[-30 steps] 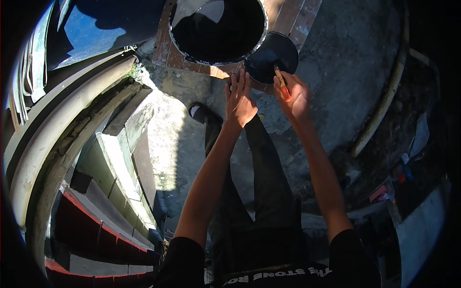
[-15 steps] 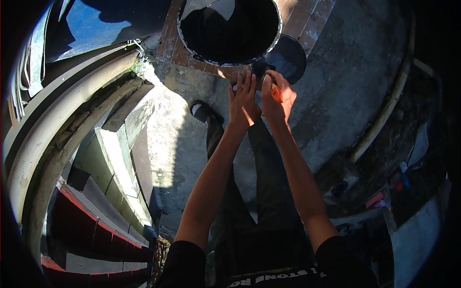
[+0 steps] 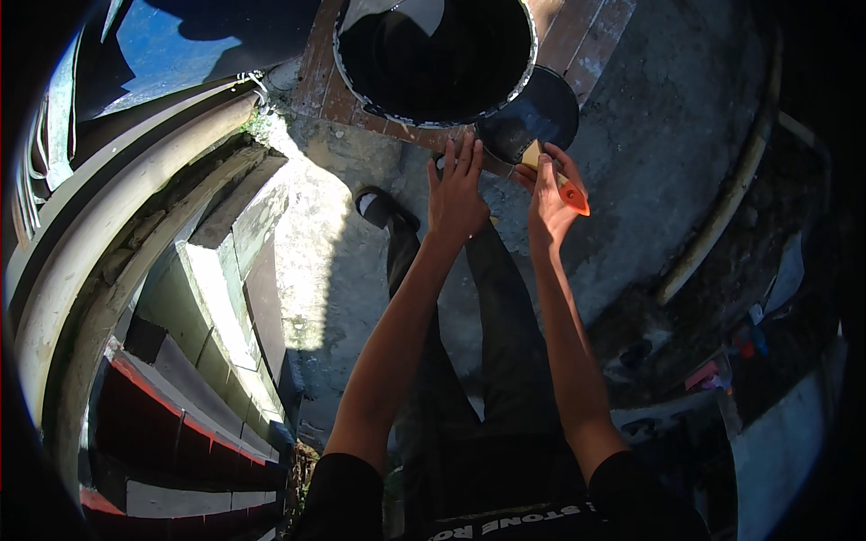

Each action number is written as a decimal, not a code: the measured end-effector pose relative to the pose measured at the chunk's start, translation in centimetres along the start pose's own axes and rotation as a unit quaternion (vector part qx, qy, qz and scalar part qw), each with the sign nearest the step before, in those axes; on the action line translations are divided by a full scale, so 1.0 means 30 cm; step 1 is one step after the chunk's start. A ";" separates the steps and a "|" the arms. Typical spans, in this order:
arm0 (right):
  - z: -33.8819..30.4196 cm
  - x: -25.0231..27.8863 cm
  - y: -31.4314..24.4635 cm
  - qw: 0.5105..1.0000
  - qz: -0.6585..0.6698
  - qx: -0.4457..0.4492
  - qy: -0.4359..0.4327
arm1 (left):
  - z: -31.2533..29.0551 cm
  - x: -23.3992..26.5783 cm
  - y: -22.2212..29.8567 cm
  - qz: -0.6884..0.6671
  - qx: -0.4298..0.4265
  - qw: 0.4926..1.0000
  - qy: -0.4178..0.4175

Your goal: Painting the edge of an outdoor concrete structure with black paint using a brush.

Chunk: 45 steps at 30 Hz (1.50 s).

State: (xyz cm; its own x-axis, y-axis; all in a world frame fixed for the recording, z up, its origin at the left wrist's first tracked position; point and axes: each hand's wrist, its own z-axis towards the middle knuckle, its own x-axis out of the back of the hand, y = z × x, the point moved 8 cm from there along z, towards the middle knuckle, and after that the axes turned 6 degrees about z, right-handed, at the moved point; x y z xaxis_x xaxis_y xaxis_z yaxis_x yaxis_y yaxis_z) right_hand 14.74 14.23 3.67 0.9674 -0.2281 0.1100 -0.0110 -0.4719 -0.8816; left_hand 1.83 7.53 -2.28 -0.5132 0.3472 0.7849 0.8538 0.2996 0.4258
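A paintbrush with an orange handle [image 3: 572,196] is in my right hand [image 3: 551,203], fingers closed around it. Its yellowish lower part tips toward a round dark tray or lid [image 3: 552,90], with the bristles not clearly visible. My left hand [image 3: 457,200] lies flat with fingers stretched forward. Its fingertips reach the edge of the wooden planks, just below a large round black bucket [image 3: 397,115] with a paint-spattered rim. Whether those fingertips press on the wood or the bucket, I cannot tell. The bucket's dark inside shows a pale reflection.
Brown wooden planks [image 3: 591,50] lie under the bucket on a grey concrete floor [image 3: 622,171]. Painted boards [image 3: 216,270] and a long curved pale pole [image 3: 117,207] run along the left. A blue sheet [image 3: 180,50] is at the upper left. My sandalled foot [image 3: 383,207] stands near the bucket.
My right hand has swung right and slightly toward me with the paintbrush, away from the bucket's lower rim and my left hand. The left hand has hardly moved.
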 end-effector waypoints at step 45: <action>0.187 -0.060 -0.046 0.991 -0.045 0.025 -0.125 | -0.007 -0.005 0.001 0.040 -0.010 0.999 0.008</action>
State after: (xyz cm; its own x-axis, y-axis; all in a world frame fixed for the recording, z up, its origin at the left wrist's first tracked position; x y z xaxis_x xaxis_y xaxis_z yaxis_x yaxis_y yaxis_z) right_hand 14.44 20.05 2.11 0.9964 0.0346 0.0770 0.0844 -0.4366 -0.8957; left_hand 1.96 7.31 -2.28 -0.4420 0.3549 0.8239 0.8936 0.2541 0.3699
